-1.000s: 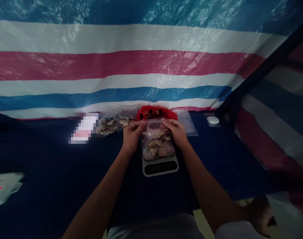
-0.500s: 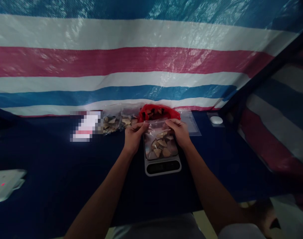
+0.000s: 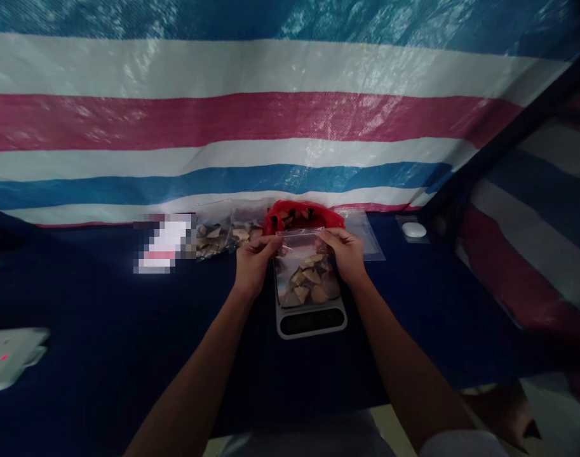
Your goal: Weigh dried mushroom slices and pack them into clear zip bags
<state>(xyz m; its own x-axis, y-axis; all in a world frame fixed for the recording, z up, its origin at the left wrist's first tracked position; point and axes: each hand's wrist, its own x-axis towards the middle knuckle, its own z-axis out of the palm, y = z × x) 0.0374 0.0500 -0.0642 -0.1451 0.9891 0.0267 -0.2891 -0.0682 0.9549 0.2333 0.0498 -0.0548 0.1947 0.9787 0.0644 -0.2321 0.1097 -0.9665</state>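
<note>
A clear zip bag with several tan and brown dried slices inside lies on a small digital kitchen scale. My left hand pinches the bag's upper left corner between thumb and fingers. On the other side, my right hand pinches the upper right corner, so the top edge is stretched between them. The scale's dark display faces me, and I cannot make out a reading. Just behind the bag sits an open red plastic bag holding more dark brown pieces.
Two filled clear bags stand left of the red bag, beside a blurred bright rectangle. Flat clear bags lie to the right. Farther right is a white oval object. A white device with a red light is at left. Striped sheeting hangs behind.
The top edge of the clear bag is pulled a little straighter, and my left hand has shifted slightly left. Both hands keep their pinch on the corners.
</note>
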